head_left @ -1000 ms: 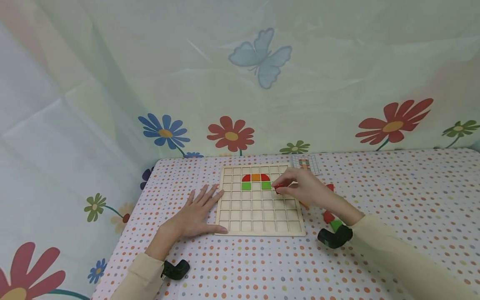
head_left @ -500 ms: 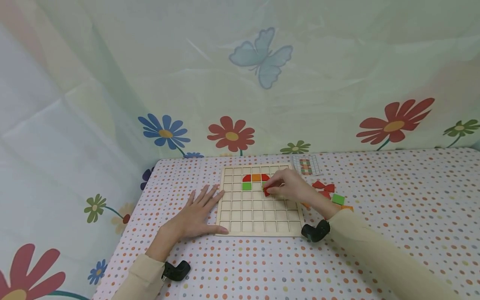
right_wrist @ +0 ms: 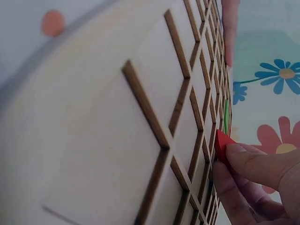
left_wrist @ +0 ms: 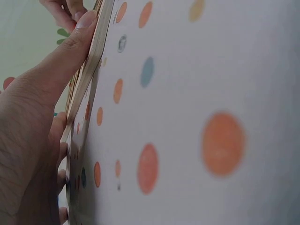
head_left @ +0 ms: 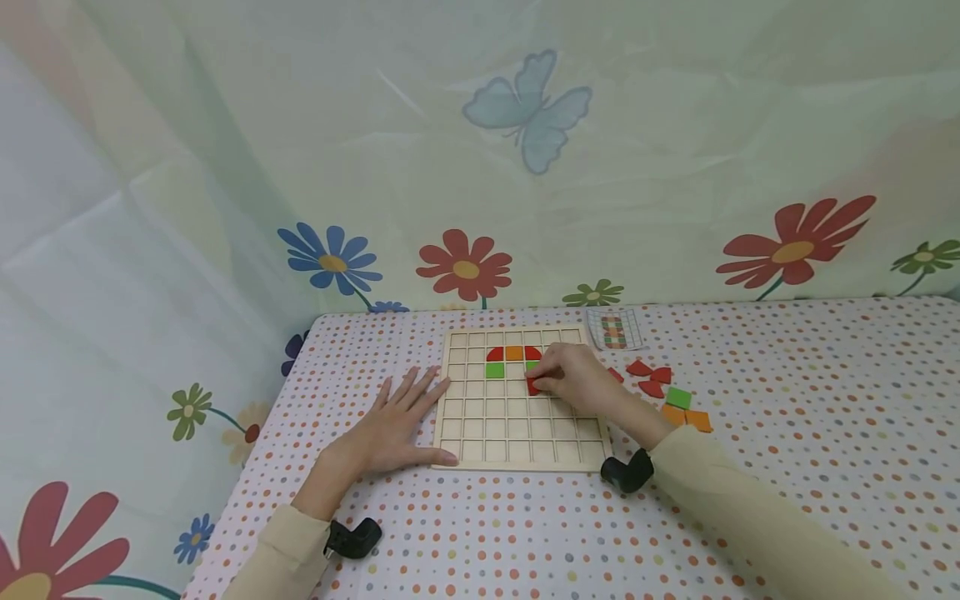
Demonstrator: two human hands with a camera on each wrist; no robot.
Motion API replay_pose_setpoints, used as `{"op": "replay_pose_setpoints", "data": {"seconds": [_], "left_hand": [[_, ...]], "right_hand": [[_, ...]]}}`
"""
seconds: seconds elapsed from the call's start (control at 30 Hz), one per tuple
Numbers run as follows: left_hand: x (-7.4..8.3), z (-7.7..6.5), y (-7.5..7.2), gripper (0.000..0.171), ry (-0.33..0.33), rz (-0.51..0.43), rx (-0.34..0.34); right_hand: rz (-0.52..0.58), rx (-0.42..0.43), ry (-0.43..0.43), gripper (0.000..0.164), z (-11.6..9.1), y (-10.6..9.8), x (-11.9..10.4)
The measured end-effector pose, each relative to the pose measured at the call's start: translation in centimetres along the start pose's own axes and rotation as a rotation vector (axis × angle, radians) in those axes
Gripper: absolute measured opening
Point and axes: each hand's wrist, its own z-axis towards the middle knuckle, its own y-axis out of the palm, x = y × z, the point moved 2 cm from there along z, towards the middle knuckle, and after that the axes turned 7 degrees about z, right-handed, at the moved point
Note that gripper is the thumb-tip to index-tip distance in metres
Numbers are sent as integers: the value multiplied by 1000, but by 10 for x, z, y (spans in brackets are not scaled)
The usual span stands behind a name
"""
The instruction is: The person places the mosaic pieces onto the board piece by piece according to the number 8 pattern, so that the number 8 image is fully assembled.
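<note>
A wooden grid board [head_left: 495, 430] lies on the table. My left hand [head_left: 393, 429] rests flat with spread fingers at its left edge; in the left wrist view the thumb [left_wrist: 70, 49] lies on the rim. My right hand [head_left: 581, 383] pinches a red piece [head_left: 532, 387] between thumb and fingers, just below the right green square [head_left: 532, 365]. In the right wrist view this red piece [right_wrist: 221, 146] stands tilted against the grid. On the board sit an orange square [head_left: 513, 353], a rounded red piece [head_left: 495, 355] on each side of it, and a left green square [head_left: 495, 370].
Right of the board lie several loose red pieces [head_left: 651, 389], a green square [head_left: 678, 397] and orange squares [head_left: 698, 420]. A printed pattern card [head_left: 615, 330] lies behind them. The dotted tablecloth [head_left: 480, 533] meets a flowered backdrop [head_left: 637, 167].
My right hand has moved left with the red piece, from the board's right side to the cell under the right green square. The left hand has stayed in place.
</note>
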Motion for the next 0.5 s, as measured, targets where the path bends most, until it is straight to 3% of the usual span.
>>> {"op": "replay_pose_setpoints", "data": {"seconds": [0.5], "left_hand": [[0, 0, 1, 111, -5, 12, 1]], "right_hand": [[-70, 12, -32, 14, -1, 6, -4]]}}
